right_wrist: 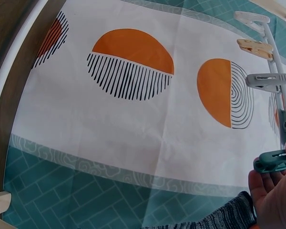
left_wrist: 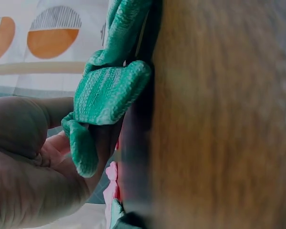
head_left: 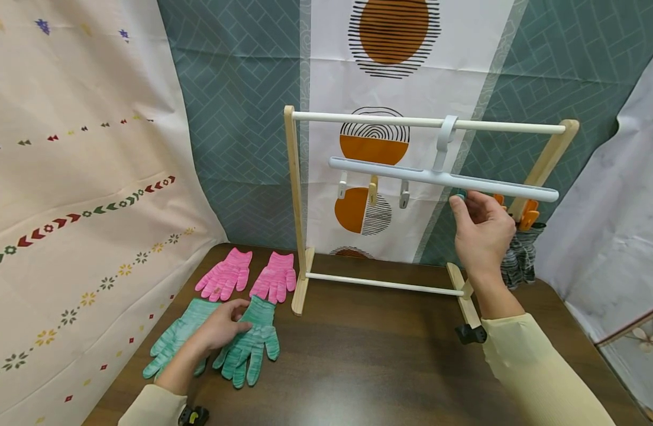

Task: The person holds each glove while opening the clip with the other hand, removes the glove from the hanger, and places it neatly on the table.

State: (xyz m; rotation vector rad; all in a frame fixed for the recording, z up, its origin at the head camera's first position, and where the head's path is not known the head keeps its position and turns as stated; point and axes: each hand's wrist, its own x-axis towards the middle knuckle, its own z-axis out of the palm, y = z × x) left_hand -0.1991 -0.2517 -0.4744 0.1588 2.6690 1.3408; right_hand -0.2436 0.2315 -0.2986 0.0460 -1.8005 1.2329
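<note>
On the left of the table, a pair of green gloves lies below a pair of pink gloves. My left hand grips the nearer-right green glove close to its cuff, thumb over it. In the left wrist view the green glove stands raised, fingers folded over, between thumb and fingers. My right hand is up under the pale blue hanger and pinches a teal clothespin between thumb and fingertips. White, cream and grey clothespins hang along the same hanger.
The hanger hooks over the top rail of a wooden rack. Dark grey knitted gloves hang at the right from orange clothespins. The other green glove and the pink gloves lie flat. Patterned cloth hangs behind and at both sides.
</note>
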